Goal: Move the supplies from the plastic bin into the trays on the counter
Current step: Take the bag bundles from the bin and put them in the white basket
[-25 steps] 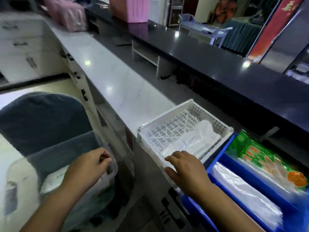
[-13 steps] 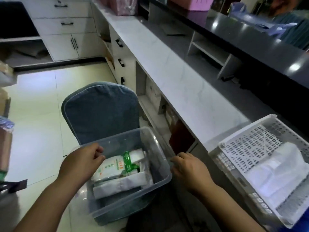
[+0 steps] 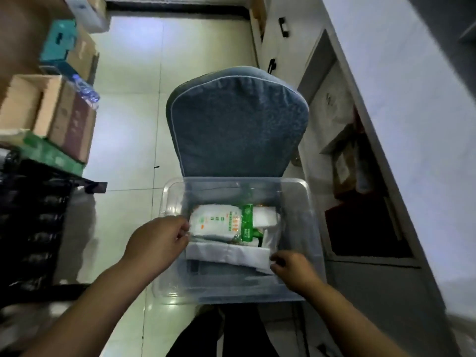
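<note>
From the head view, the clear plastic bin [image 3: 298,202] sits on a blue padded chair [image 3: 237,124]. The left hand [image 3: 157,243] pinches the white-and-green packet [image 3: 216,222]; the right hand [image 3: 293,271], fingers curled, touches the white folded pack [image 3: 226,256]. Slick wrappers could slip; trays are out of sight.
</note>
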### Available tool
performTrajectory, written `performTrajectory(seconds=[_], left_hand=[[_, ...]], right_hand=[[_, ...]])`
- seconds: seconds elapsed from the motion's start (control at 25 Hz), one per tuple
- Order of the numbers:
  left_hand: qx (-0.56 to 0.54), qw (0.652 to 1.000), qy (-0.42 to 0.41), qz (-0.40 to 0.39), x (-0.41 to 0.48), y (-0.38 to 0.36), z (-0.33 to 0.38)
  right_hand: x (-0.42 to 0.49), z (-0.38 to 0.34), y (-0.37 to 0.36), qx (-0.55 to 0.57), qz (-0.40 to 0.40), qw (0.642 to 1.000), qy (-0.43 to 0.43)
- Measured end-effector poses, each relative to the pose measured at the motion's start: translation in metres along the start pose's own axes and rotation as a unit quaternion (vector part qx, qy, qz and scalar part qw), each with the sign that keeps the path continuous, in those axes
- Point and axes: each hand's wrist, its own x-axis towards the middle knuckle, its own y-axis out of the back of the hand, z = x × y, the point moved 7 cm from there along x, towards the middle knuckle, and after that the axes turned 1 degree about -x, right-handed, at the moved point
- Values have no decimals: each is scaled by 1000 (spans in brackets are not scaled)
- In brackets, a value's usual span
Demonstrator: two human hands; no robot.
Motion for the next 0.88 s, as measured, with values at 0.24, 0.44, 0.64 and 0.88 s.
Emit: performTrajectory(seconds=[0.24,0.44,0.64,0.88], left_hand=[[8,997,80,-18,17,-54,-32],[-3,995,97,-16,32,-90,-42],[5,996,82,-19,37,-111,-36],[11,996,66,-52,34,-118,-22]], right_hand=[[116,35,-61,-42,-74,996,-29],[162,45,-101,-120,-93,988,-21],[171,50,-112,-209,-74,975,-30],[154,52,-110,-42,-146,988,32]])
